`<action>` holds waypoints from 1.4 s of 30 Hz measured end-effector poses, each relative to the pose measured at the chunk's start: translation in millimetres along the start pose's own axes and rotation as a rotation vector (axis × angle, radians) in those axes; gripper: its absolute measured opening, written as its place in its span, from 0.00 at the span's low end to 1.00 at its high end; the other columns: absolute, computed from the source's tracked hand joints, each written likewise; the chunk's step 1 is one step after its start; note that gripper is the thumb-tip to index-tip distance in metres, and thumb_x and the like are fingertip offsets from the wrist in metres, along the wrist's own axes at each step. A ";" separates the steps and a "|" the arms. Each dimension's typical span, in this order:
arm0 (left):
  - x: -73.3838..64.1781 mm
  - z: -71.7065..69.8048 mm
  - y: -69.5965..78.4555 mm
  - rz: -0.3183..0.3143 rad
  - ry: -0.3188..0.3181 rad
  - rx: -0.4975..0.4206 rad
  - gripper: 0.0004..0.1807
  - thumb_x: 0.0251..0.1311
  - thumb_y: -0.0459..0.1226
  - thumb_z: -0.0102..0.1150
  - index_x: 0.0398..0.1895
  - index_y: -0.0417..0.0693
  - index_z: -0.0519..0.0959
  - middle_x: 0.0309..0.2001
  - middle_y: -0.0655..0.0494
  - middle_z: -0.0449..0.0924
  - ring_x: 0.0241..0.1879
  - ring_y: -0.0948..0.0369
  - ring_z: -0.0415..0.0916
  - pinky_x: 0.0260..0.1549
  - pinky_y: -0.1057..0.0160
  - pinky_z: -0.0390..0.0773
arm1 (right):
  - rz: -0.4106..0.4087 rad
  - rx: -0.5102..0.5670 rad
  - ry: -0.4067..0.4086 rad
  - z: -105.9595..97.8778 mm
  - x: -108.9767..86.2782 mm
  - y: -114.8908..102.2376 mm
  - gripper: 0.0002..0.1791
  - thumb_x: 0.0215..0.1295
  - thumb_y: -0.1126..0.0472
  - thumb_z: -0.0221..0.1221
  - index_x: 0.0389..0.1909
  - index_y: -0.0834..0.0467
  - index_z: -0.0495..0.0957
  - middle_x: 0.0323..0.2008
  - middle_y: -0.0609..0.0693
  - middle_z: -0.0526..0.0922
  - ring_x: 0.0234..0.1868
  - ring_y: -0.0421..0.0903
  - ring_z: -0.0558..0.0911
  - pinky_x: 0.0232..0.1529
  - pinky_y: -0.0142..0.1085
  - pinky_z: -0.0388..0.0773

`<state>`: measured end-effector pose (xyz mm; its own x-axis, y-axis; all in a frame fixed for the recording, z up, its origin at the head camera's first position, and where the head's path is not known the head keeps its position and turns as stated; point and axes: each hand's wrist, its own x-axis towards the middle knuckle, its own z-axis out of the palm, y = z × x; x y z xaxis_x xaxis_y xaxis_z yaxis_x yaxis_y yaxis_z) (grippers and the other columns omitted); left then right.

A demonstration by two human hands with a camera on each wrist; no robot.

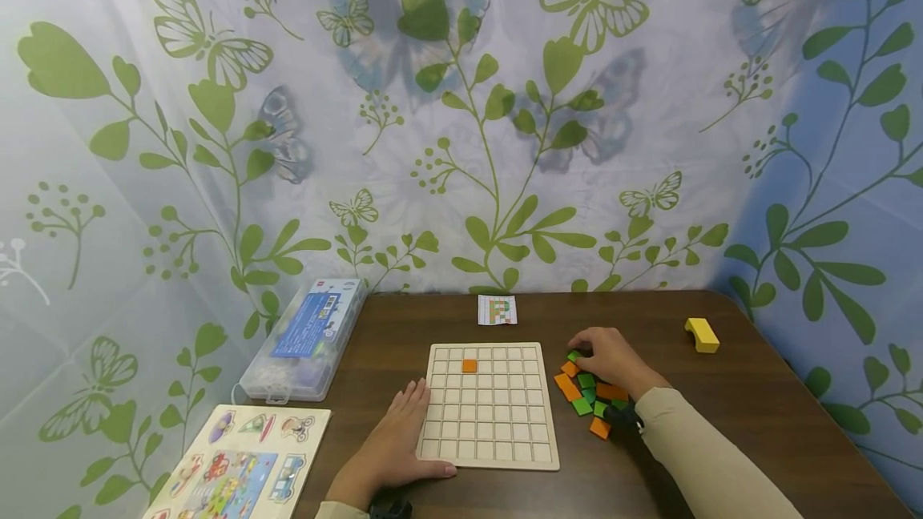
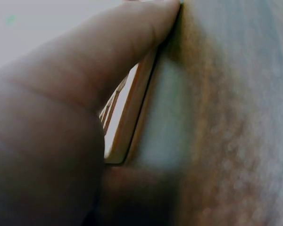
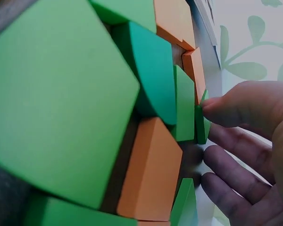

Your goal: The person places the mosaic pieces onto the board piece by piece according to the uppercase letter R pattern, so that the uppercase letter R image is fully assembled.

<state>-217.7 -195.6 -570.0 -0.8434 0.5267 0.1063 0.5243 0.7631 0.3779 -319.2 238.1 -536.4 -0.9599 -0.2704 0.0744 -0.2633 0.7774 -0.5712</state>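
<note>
A wooden grid board [image 1: 486, 432] lies flat on the table with one orange square tile [image 1: 469, 366] in its top row of cells. My left hand [image 1: 392, 443] rests at the board's lower left corner, fingers straight along the left side and thumb along the near edge. In the left wrist view that thumb [image 2: 127, 40] lies against the board's rim [image 2: 125, 117]. To the right of the board, my right hand [image 1: 613, 359] pinches a small green block [image 3: 202, 125] between thumb and fingers at the far end of a pile of orange and green blocks [image 1: 582, 407].
A small pattern card [image 1: 497, 310] lies behind the board. A yellow arch block [image 1: 703, 335] sits at the far right. On the left are a clear plastic case [image 1: 306, 343] and a picture puzzle board [image 1: 313, 428]. A patterned curtain [image 1: 447, 183] hangs behind the table.
</note>
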 end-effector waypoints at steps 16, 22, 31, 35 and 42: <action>0.0 -1.8 0.7 0.005 0.008 0.000 0.73 0.51 0.78 0.62 0.82 0.30 0.52 0.82 0.36 0.49 0.81 0.42 0.44 0.77 0.42 0.47 | -0.009 -0.051 0.032 0.4 0.6 -4.8 0.07 0.62 0.67 0.72 0.40 0.63 0.90 0.40 0.53 0.83 0.38 0.49 0.82 0.42 0.47 0.86; 0.5 -2.2 0.6 0.012 0.010 0.007 0.73 0.51 0.77 0.63 0.82 0.29 0.53 0.81 0.35 0.50 0.81 0.42 0.44 0.77 0.42 0.48 | -0.040 -0.078 0.034 1.6 0.0 -7.2 0.06 0.61 0.69 0.72 0.39 0.63 0.89 0.39 0.53 0.82 0.38 0.50 0.81 0.41 0.47 0.86; -0.9 -0.1 1.5 0.014 0.010 0.010 0.74 0.51 0.78 0.62 0.81 0.29 0.53 0.81 0.34 0.50 0.80 0.41 0.45 0.77 0.42 0.48 | -0.016 -0.071 0.055 5.6 0.3 -3.0 0.06 0.61 0.68 0.72 0.39 0.61 0.89 0.41 0.53 0.83 0.40 0.51 0.82 0.43 0.49 0.86; -2.2 1.3 2.0 0.015 0.010 0.011 0.74 0.50 0.79 0.62 0.81 0.28 0.54 0.81 0.34 0.51 0.80 0.40 0.45 0.77 0.42 0.48 | -0.008 -0.050 0.069 6.4 0.3 -2.8 0.07 0.61 0.68 0.72 0.40 0.61 0.90 0.42 0.53 0.84 0.41 0.52 0.82 0.44 0.49 0.86; -1.5 0.6 0.8 0.015 0.011 0.012 0.74 0.50 0.78 0.62 0.81 0.28 0.54 0.81 0.34 0.50 0.81 0.41 0.44 0.77 0.42 0.48 | -0.060 -0.035 0.086 8.8 8.0 -12.1 0.06 0.62 0.69 0.72 0.40 0.60 0.89 0.43 0.51 0.84 0.43 0.52 0.83 0.45 0.49 0.86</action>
<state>-215.9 -195.6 -570.4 -0.8365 0.5343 0.1217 0.5383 0.7595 0.3653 -322.8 221.5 -536.1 -0.9466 -0.2686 0.1782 -0.3223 0.7810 -0.5349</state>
